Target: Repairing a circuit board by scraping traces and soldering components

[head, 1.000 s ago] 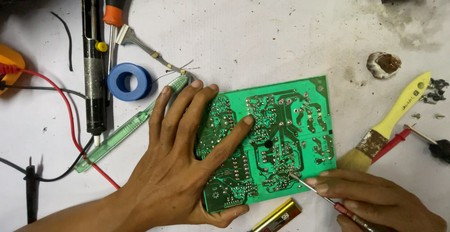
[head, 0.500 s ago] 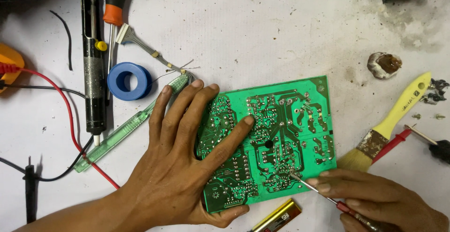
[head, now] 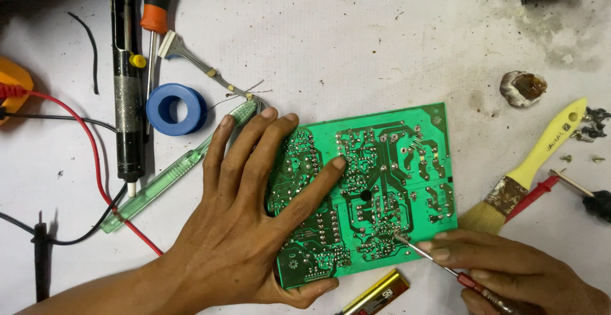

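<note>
A white, smudged desk [head: 356,41] seen from above, described from left to right. At the far left edge sits part of an orange and yellow device [head: 11,89], with a red wire [head: 89,156] and a black wire [head: 76,235] trailing from there across the desk. Next comes a long black desoldering pump [head: 126,92] lying upright in the view, with a screwdriver with an orange and black handle [head: 153,16] just beside it. A blue roll of tape [head: 175,108] lies near a translucent green pen-shaped tool [head: 172,175] that runs diagonally.

The left hand [head: 245,226] rests flat, palm down, with its fingers [head: 254,156] spread apart over the left part of a green circuit board [head: 388,162], pressing it to the desk. The board lies solder side up in the centre of the view, tilted slightly. Below its lower edge lies a gold and black battery [head: 375,293].

The right hand [head: 509,270] comes in from the lower right corner, its fingers pinched together around a thin red-handled probe [head: 445,267], whose metal tip touches the board near its lower right part.

Further right lie a yellow-handled paintbrush [head: 541,156] with worn bristles, a red test lead [head: 531,197] just beside it, a black-handled probe [head: 589,194], a few small screws [head: 579,157], and a small lump of amber rosin [head: 523,88] in a white wrapper above them.
</note>
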